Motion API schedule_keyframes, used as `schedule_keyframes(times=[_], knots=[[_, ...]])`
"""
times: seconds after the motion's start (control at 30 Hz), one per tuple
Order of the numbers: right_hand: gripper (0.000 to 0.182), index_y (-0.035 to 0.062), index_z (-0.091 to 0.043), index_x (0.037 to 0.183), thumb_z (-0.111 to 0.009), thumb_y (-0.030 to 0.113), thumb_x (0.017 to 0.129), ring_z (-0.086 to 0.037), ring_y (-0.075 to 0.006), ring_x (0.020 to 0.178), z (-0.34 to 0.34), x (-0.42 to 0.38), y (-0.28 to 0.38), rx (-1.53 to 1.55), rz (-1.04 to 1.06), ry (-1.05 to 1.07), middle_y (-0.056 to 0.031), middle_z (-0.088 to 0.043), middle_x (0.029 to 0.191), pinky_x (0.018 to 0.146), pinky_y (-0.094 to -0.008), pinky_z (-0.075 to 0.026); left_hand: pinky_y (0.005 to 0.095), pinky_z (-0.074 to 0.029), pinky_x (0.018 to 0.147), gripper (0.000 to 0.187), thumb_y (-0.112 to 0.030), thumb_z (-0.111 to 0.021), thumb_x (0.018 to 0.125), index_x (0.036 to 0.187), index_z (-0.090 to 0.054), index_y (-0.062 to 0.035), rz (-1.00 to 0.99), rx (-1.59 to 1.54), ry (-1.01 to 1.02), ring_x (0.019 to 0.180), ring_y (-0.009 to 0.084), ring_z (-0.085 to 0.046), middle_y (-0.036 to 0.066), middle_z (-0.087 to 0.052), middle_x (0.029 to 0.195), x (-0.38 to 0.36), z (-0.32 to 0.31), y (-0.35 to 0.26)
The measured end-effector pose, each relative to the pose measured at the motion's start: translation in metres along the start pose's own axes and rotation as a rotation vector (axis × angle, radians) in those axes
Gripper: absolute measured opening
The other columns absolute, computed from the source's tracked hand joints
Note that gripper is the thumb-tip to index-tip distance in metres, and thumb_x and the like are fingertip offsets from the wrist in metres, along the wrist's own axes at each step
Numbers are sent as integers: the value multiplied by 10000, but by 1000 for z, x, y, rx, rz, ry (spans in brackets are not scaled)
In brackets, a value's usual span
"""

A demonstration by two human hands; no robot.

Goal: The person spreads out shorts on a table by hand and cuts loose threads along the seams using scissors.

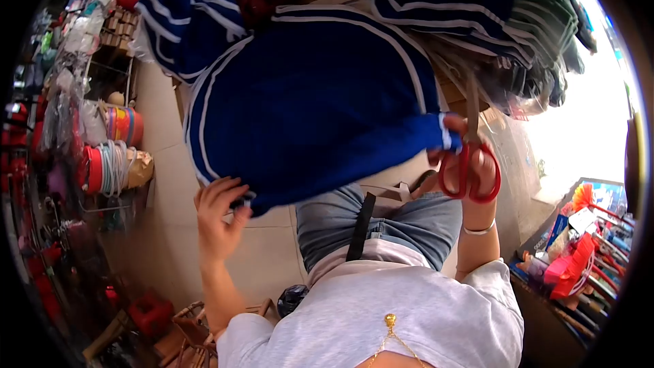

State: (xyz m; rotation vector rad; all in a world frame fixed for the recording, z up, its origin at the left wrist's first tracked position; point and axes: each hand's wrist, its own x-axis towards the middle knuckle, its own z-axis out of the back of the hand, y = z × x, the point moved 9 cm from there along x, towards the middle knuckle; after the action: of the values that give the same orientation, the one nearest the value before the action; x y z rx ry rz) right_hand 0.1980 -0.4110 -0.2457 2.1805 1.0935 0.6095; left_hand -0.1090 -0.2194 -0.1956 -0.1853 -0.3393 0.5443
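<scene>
The left hand [218,218] pinches the lower corner of the dark blue knitted garment with white stripes [306,102], which lies spread at centre. The right hand [470,157] is closed round red-handled scissors [469,167] at its cuff — best keep the fabric taut and the blades clear of the knit. Folded striped garments [470,0] crowd above — spools of coloured cord [109,157] sit left.

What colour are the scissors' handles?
Red, on the scissors in the right hand; head view.
</scene>
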Motion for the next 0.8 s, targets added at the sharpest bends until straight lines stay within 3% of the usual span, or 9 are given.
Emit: schedule_keyframes(times=[0.1,0.33,0.4,0.5,0.57,0.63,0.7,0.73,0.8], knots=[[585,-96,-435,1301,-611,262,873,-643,-278,976,0,26,1,-284,-50,-85,-217,-511,1269,763,-323,-549,338,-447,720,138,-146,-682,804,763,-676,-14,251,-399,-51,790,255,-601,103,-659,794,17,8,34],[598,-89,-378,1350,-589,233,892,-605,-281,1072,-6,23,-3,-437,-27,-187,-207,-455,1322,789,-320,-543,364,-437,739,280,-205,-780,691,877,-644,-46,-3,-400,12,782,261,-580,81,-636,837,41,-15,-35],[598,-89,-371,1355,-587,226,895,-600,-282,1081,-8,23,-3,-450,-14,-192,-213,-443,1329,795,-319,-542,354,-461,741,409,-177,-802,625,968,-625,-40,-93,-97,52,803,269,-572,85,-617,894,40,-22,-52],[590,-87,-374,1352,-606,205,894,-597,-260,1089,-11,27,-5,-483,-1,-196,-212,-501,1271,812,-313,-537,335,-464,715,320,-119,-754,668,946,-625,-29,-67,-187,44,782,267,-573,86,-611,864,37,-26,-43],[497,-64,-460,1266,-657,162,870,-629,-175,950,-13,30,-6,-593,40,-234,-155,-603,1068,727,-246,-523,313,-461,702,265,-109,-736,704,929,-623,-28,-46,-271,52,769,235,-578,83,-611,854,38,-21,-34],[440,-38,-490,1204,-683,144,852,-605,-127,856,-7,33,-11,-668,32,-246,-108,-608,960,678,-212,-490,240,-440,676,190,-99,-673,812,971,-600,-24,296,-585,297,747,129,-561,55,-620,851,36,-39,-8],[316,16,-530,1046,-727,119,822,-490,-34,662,-11,37,-13,-818,19,-283,-6,-547,751,582,-148,-375,214,-412,640,201,-103,-642,850,1022,-579,-20,350,-819,229,695,98,-539,42,-618,804,38,-44,10],[316,16,-530,1046,-727,119,822,-490,-34,662,-10,39,-16,-813,19,-280,-6,-547,751,582,-148,-375,188,-383,604,213,-107,-610,888,1074,-557,-16,391,-1063,161,643,68,-517,30,-615,756,39,-47,17],[298,13,-533,1031,-723,116,827,-478,-30,678,-8,43,-19,-774,90,-222,6,-529,749,595,-150,-372,161,-359,598,248,-95,-580,911,1138,-519,-15,350,-1080,151,658,25,-481,-3,-590,755,41,-42,20]])
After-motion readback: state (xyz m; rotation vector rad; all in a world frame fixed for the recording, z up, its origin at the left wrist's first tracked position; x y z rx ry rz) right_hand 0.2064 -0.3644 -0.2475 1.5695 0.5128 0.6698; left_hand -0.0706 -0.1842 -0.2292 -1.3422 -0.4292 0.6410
